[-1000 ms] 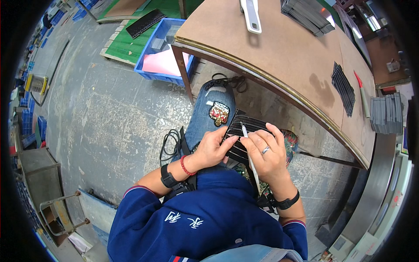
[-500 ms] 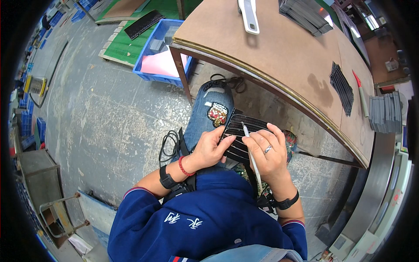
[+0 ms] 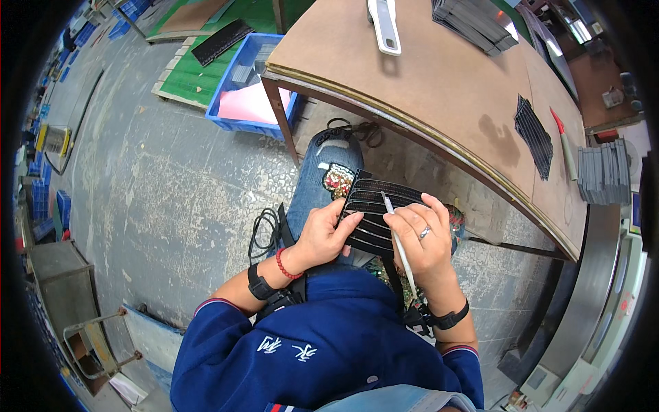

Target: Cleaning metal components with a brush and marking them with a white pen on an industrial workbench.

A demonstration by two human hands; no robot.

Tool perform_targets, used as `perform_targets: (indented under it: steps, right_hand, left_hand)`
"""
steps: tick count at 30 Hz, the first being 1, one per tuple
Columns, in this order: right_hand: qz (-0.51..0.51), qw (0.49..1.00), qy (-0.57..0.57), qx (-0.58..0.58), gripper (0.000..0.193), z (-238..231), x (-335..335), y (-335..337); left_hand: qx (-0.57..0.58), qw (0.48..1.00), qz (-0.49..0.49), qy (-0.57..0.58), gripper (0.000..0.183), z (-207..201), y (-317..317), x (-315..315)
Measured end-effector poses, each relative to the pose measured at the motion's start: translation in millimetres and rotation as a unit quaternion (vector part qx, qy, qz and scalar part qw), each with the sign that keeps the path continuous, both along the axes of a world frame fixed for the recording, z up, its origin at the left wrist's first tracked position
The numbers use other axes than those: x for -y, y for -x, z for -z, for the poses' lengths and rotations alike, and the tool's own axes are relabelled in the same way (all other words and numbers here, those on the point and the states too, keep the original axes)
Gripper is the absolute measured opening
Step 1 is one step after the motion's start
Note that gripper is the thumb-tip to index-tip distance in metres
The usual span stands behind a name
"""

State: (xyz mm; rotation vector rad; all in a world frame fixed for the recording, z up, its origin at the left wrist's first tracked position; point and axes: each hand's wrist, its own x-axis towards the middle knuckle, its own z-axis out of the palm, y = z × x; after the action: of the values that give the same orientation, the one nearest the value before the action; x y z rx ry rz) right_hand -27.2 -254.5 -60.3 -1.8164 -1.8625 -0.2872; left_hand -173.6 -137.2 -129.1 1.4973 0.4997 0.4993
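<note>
My left hand (image 3: 321, 235) grips the near-left edge of a black sheet (image 3: 371, 198) lined with several pale parallel stripes, its thumb on top. The sheet is held above my lap, beside the patched jeans knee (image 3: 338, 154). In my right hand (image 3: 422, 240) is a slim white pen-like tool (image 3: 403, 259), pinched between thumb and fingers. Its narrow dark tip lies over the sheet's striped face; whether it touches is too small to tell. The sheet's right part is hidden behind my right fingers.
A brown-topped table (image 3: 419, 75) stands ahead, bearing a white-handled tool (image 3: 384, 27), grey stacks (image 3: 473, 26), a black striped piece (image 3: 534, 141) and a red-and-grey pen-shaped tool (image 3: 564, 141). Another grey stack (image 3: 604, 173) sits at right. A blue crate (image 3: 240, 125) holds pink sheet (image 3: 254, 103).
The black sheet and my left hand have shifted slightly left, and the sheet's face is turned a little differently. My right hand keeps its hold on the white tool, its tip still over the sheet.
</note>
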Motion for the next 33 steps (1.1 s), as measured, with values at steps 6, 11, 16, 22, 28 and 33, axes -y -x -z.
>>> perform_targets:
  steps: [6,11,16,22,28,33]
  right_hand:
    - [0.004,1.0,-0.008,-0.002,0.023,1.6,1.9,-1.4]
    - [0.031,0.999,-0.03,0.006,0.023,6.0,5.6,-9.6]
    - [0.041,0.998,-0.046,0.002,0.025,6.2,7.1,-11.2]
    - [0.077,0.995,-0.053,0.026,0.027,10.5,17.1,-26.9]
    - [0.093,0.994,-0.048,0.023,0.028,10.7,21.4,-31.4]
    - [0.097,0.994,-0.044,-0.025,0.025,5.2,25.8,-34.3]
  left_hand:
    - [-0.007,1.0,0.008,0.004,0.017,-3.5,0.9,-0.6]
    - [0.005,0.999,-0.01,0.05,0.018,-3.3,4.5,-3.8]
    - [-0.001,0.994,-0.002,0.105,0.02,-2.5,6.4,-3.4]
    - [0.009,0.991,-0.025,0.128,0.02,-5.7,8.6,-7.5]
    - [0.008,0.99,-0.03,0.134,0.018,-6.3,8.5,-7.9]
    - [0.027,0.98,-0.029,0.197,0.019,-3.7,6.9,-13.4]
